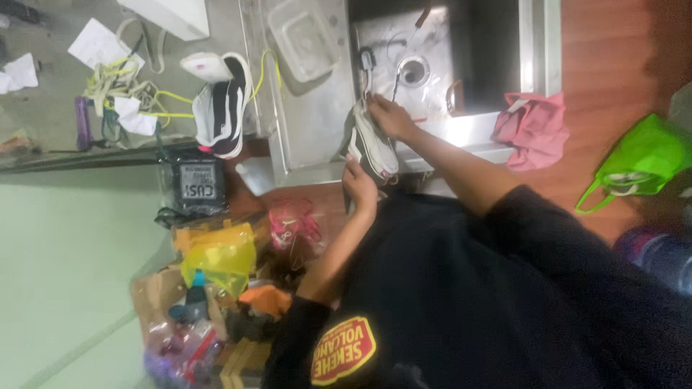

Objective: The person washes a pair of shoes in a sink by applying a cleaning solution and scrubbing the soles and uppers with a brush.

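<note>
Both hands grip one shoe at the sink edge: left hand clamps its near end, right hand its far end, steadying it.

The surface is a steel counter with a sink sunk into one end. A clear plastic tub lies on the surface next to the sink. A black and white shoe rests on the front edge of the surface, just beside the sink. A second shoe of the same colours lies at the opposite end of the surface. A pink cloth hangs over the far corner by the sink.
</note>
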